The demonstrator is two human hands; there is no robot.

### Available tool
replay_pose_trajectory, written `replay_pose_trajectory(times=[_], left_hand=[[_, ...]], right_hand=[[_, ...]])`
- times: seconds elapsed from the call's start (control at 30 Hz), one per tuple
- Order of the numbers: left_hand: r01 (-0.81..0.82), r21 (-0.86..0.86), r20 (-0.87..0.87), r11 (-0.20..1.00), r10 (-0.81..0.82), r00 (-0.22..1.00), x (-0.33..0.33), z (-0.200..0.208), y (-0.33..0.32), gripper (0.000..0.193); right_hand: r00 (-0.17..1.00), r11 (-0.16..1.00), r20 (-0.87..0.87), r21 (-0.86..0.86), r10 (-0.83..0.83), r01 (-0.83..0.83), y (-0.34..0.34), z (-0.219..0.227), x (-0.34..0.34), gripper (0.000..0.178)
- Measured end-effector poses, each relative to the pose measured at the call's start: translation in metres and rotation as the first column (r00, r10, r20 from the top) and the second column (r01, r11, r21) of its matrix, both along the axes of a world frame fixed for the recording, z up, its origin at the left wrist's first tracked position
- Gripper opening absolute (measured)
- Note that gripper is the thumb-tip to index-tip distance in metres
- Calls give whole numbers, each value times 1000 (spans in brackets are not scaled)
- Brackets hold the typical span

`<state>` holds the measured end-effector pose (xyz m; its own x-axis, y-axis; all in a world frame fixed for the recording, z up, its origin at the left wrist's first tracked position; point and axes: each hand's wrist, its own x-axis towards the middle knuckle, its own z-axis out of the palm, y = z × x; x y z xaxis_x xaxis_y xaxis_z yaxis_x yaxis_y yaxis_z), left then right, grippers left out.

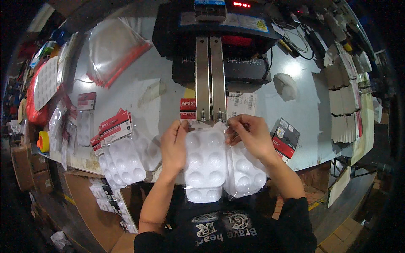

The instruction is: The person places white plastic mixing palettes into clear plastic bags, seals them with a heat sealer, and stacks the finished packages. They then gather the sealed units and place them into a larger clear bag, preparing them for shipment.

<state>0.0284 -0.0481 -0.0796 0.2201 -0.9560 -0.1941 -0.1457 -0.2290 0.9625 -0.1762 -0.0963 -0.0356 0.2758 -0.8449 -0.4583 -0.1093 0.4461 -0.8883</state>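
A white paint palette with round wells (204, 156) hangs in a clear plastic bag, its top edge at the ends of two metal rails (209, 76). My left hand (174, 143) closes on the bag's upper left corner, thumb and fingers together. On the other side, my right hand (252, 134) pinches the bag's upper right part between bent fingers. Partly beneath that hand lies another bagged palette (247, 173). A red header card (188, 109) shows left of the rails and a white printed card (242, 104) shows right of them, both partly behind the rails.
The rails come out of a black machine (219, 29) with a red display. Bagged palettes with red header cards (122, 156) lie at the left. Clear bags with red edges (116, 52) are farther back. Stacked cards (344, 101) stand at the right, near a loose red-and-black card (285, 138).
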Motion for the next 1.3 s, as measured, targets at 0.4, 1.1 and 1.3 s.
replay_pose_trajectory(times=[0.4,1.1,1.3], left_hand=[[85,-67,666,994,-19,746,36,27,59,26],[94,23,-233,995,-86,969,-9,67,58,23],[252,40,-110,967,-246,963,-24,82,63,19]], right_hand=[[482,864,-871,-312,-94,-395,52,-39,-151,118],[604,761,-617,-648,-504,-28,57,21,-89,28],[902,794,-408,-498,141,-349,40,86,-26,35]])
